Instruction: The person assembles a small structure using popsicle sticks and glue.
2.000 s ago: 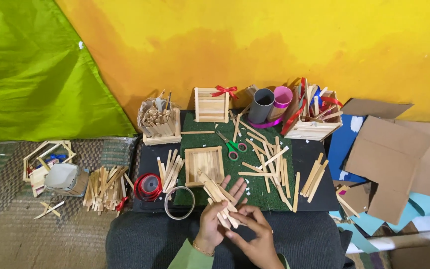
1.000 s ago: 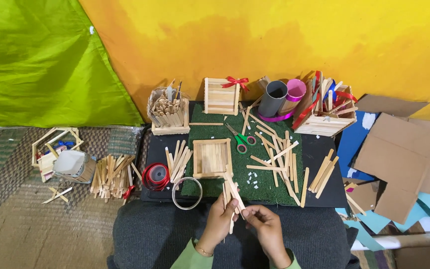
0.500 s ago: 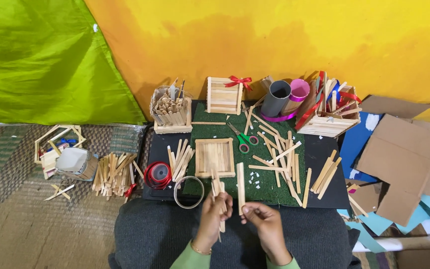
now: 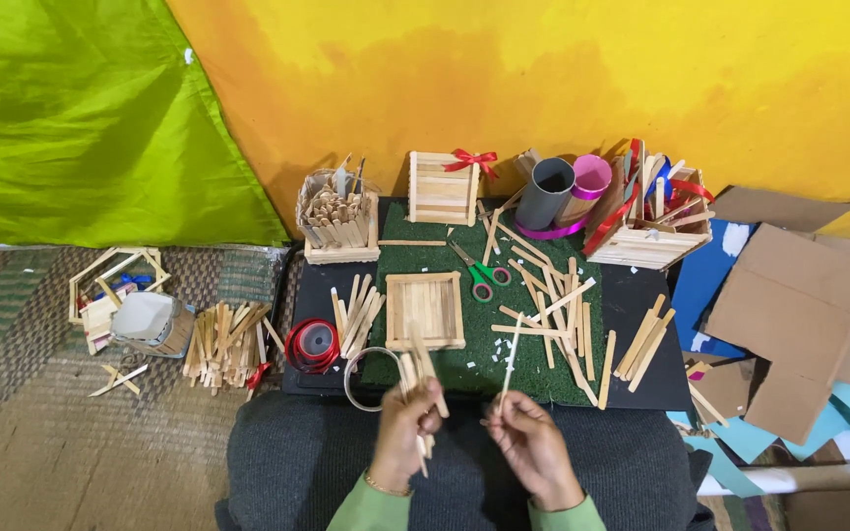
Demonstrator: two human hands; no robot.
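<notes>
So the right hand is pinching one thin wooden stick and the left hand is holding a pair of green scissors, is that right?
Not quite. In the head view the left hand holds a few wooden sticks, not scissors; the green scissors lie on the green mat. The right hand does pinch one thin stick.

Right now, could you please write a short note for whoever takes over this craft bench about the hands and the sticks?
Left hand: closed on a bundle of wooden sticks, held over the lap.
Right hand: pinching a single stick, upright, tip over the green mat.
Things: a square stick panel lies flat on the mat; loose sticks scatter to its right, green scissors behind it.
Done: panel and a ribboned stick box at the back stand assembled.
Left: the sticks in hand are not yet attached to anything.
</notes>
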